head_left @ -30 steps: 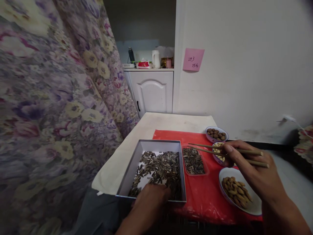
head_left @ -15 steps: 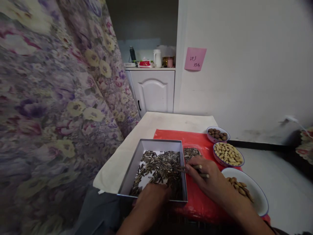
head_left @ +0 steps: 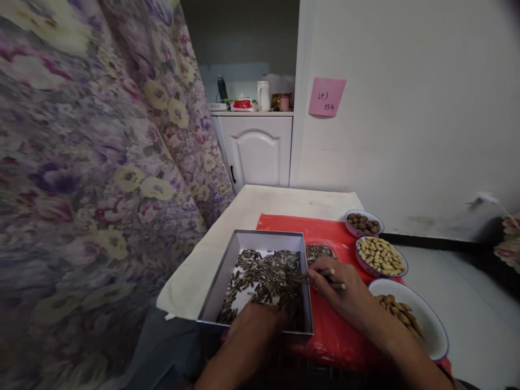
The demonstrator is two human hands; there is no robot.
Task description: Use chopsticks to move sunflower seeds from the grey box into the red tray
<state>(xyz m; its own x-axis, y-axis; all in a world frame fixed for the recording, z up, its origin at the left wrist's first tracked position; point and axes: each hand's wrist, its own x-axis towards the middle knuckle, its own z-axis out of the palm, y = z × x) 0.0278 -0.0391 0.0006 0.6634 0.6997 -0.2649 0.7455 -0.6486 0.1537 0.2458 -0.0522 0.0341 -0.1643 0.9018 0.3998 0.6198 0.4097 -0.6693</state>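
My right hand (head_left: 345,290) has a closed grip on the chopsticks (head_left: 301,279), slanted so their tips reach the seeds (head_left: 280,265) in the box (head_left: 216,281) by the counter (head_left: 195,281)'s near edge; my left hand (head_left: 257,327) dips in, grip hidden, so I cannot tell its hold

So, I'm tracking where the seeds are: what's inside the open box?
The box holds dark seeds, white bottom showing between them, and the chopsticks reach in. The left hand is in it too, hiding whatever lies beneath.
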